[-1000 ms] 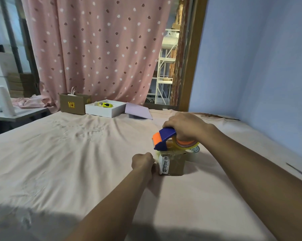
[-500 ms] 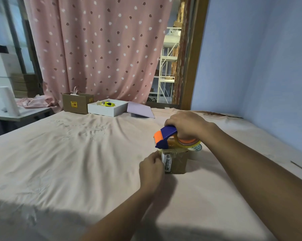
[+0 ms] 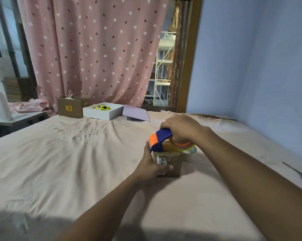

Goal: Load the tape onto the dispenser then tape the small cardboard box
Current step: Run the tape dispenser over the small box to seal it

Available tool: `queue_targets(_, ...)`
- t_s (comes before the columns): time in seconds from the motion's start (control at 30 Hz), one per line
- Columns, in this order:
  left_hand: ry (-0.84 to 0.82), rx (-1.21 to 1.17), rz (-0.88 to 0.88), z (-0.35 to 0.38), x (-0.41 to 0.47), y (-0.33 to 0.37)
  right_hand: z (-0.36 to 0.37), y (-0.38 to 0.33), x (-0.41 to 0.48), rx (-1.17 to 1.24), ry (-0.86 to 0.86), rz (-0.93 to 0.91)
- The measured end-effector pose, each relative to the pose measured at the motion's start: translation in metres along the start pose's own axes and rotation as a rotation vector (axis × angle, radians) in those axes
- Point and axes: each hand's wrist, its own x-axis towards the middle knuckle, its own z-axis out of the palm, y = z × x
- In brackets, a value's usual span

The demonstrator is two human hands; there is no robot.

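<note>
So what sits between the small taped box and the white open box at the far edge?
Nothing: in the head view only bare wrinkled pink cloth lies between the small cardboard box and the white open box.

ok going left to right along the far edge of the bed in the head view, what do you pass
white roll on the side table → brown cardboard box → white tray holding a yellow tool → lilac lid

Dim room, soft focus — edges warped
</note>
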Motion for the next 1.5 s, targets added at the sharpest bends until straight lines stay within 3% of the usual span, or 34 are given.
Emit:
queue_targets(0.37, 0.068, 0.280, 0.018, -0.012, 0.026, -0.024, -0.004, 0.007, 0.000, -0.061, -0.026, -0.053)
queue_targets(0.6, 0.059, 0.247, 0.042, -0.010, 0.024, -0.024, -0.009, 0.022, -0.012, -0.092, -0.053, -0.063)
queue_targets(1.27, -0.003, 0.180, 0.048, -0.012, 0.028, -0.030, 0.023, 0.120, -0.093, 0.095, -0.092, 0.200)
queue_targets(1.5, -0.013, 0.147, 0.023, -0.012, 0.025, -0.028, 0.058, 0.101, -0.098, 0.102, -0.126, 0.162)
